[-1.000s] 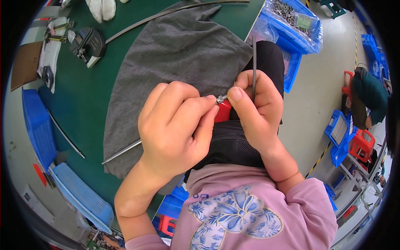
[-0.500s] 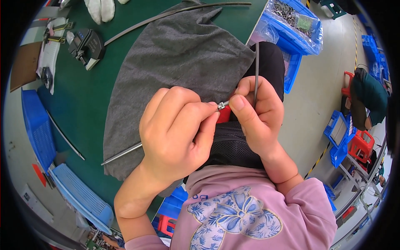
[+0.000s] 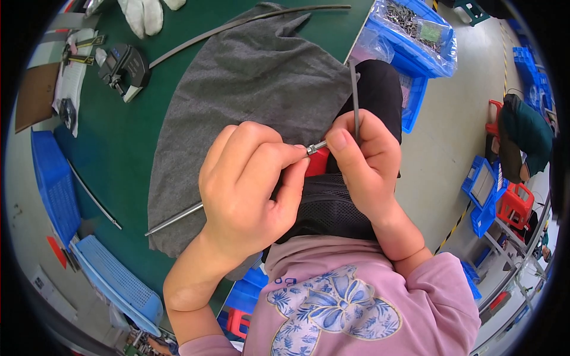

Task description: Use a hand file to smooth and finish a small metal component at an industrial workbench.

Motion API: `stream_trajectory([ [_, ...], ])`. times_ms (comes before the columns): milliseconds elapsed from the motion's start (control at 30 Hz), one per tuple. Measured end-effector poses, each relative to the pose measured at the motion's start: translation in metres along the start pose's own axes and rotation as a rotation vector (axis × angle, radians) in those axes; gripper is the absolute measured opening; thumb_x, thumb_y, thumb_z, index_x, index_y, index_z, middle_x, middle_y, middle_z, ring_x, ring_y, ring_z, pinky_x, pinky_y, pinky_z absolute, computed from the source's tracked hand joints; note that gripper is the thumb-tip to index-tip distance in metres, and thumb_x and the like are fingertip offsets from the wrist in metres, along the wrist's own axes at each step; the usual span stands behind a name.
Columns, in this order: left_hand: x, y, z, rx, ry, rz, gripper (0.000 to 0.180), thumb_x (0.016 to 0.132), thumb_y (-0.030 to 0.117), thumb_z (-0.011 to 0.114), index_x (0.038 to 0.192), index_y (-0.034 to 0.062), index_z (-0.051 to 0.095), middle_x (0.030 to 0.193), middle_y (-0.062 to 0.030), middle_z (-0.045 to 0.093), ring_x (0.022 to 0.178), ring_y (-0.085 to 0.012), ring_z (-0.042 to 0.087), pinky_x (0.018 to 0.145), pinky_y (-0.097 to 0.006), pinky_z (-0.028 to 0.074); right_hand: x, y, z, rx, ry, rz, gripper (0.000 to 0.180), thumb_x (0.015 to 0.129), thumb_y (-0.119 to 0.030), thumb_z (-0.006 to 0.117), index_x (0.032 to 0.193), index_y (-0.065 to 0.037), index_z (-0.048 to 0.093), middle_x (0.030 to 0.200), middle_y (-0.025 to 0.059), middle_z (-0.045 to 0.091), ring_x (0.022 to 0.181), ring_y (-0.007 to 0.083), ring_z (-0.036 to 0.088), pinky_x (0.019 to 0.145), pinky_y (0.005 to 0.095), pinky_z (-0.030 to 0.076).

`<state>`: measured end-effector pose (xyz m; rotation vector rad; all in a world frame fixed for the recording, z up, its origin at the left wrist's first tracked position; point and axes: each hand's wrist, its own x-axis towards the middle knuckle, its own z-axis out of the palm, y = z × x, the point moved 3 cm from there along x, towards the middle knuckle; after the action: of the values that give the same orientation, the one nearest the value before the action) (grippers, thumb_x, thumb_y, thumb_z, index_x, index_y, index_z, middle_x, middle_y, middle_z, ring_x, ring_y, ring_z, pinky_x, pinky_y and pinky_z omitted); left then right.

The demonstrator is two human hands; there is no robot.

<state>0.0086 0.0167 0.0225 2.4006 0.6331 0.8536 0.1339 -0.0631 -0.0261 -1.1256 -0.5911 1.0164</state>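
My left hand [image 3: 246, 181] is closed around a slim metal rod [image 3: 174, 219], whose bare end sticks out toward the lower left above a grey cloth [image 3: 249, 83]. In line with it, a small stepped metal fitting [image 3: 312, 149] shows at my left thumb and fingertips. My right hand [image 3: 368, 157] pinches the fitting's thin right end between thumb and forefinger. A narrow, flat grey strip [image 3: 355, 98] stands up from between my right fingers. Inside both grips, the parts are hidden, so I cannot tell how rod and fitting join.
On the green table [image 3: 127, 160] lie a digital micrometer [image 3: 124, 70], a long curved strip [image 3: 217, 29], a thin rod [image 3: 95, 194] and white gloves [image 3: 142, 15]. Blue trays [image 3: 116, 276] line the left edge. A bin of metal parts [image 3: 409, 26] stands right. A person [image 3: 525, 136] is at far right.
My right hand has shifted slightly left, and the flat strip in it now leans a little more to the left. Both grips on the fitting stay as they were.
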Motion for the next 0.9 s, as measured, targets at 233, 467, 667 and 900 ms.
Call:
stream_trajectory([
  [233,0.0,0.001,0.003,-0.037,0.011,-0.053,0.022,0.061,-0.005,0.073,0.078,0.0036,0.061,0.074,-0.0077,0.054,0.063,-0.0242,0.053,0.053,-0.033,0.041,0.001,-0.003,-0.001,-0.123,0.016,-0.037,0.014,0.093,-0.009,0.061,0.085,0.0,0.053,0.066,0.0024,0.059,0.058,0.0048,0.055,0.051,0.0184,0.04],
  [467,-0.003,-0.005,-0.003,-0.032,0.023,-0.04,0.022,0.061,-0.004,0.073,0.079,0.004,0.063,0.074,-0.0075,0.054,0.063,-0.024,0.053,0.053,-0.033,0.041,0.001,-0.003,0.008,-0.153,0.031,-0.016,0.016,0.093,-0.01,0.061,0.083,-0.001,0.052,0.065,0.0013,0.057,0.056,0.0047,0.053,0.05,0.0189,0.039],
  [667,0.003,0.012,-0.016,0.026,0.05,-0.058,0.023,0.065,-0.002,0.072,0.086,0.0028,0.066,0.078,-0.0093,0.057,0.064,-0.0246,0.056,0.055,-0.033,0.045,0.008,-0.017,0.012,-0.296,0.055,-0.312,0.019,0.089,-0.009,0.066,0.078,-0.001,0.053,0.062,-0.0001,0.052,0.053,0.0032,0.043,0.046,0.0204,0.033],
  [900,0.009,0.036,-0.05,-0.02,0.106,0.039,0.019,0.075,-0.006,0.07,0.092,-0.0005,0.068,0.08,-0.0091,0.059,0.062,-0.0165,0.057,0.05,-0.024,0.046,0.005,-0.058,0.04,-0.268,-0.002,-0.546,0.02,0.087,-0.009,0.067,0.077,-0.001,0.053,0.059,0.0006,0.047,0.051,0.0037,0.037,0.044,0.0227,0.029],
])
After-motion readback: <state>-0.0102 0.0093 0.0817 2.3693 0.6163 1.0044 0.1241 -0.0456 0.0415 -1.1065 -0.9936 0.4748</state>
